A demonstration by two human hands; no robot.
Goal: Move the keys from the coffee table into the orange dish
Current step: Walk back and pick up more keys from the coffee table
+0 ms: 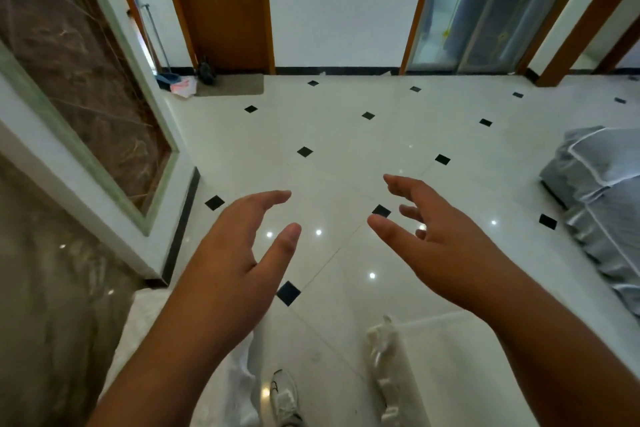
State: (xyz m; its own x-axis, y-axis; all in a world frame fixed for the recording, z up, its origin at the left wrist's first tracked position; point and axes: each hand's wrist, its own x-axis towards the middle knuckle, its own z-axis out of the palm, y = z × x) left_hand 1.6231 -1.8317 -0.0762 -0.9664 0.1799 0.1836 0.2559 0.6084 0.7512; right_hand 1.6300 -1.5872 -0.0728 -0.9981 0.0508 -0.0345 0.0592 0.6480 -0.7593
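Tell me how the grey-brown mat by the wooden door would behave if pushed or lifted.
The mat lies thin and flat, so it is probably light and would flop if lifted by an edge. The tiled floor is glossy with light reflections, so a push would likely slide it easily. Being flat, it should not roll or tip.

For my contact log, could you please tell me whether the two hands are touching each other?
Apart. The head view shows floor tiles plainly between the left hand and the right hand, both open and empty.
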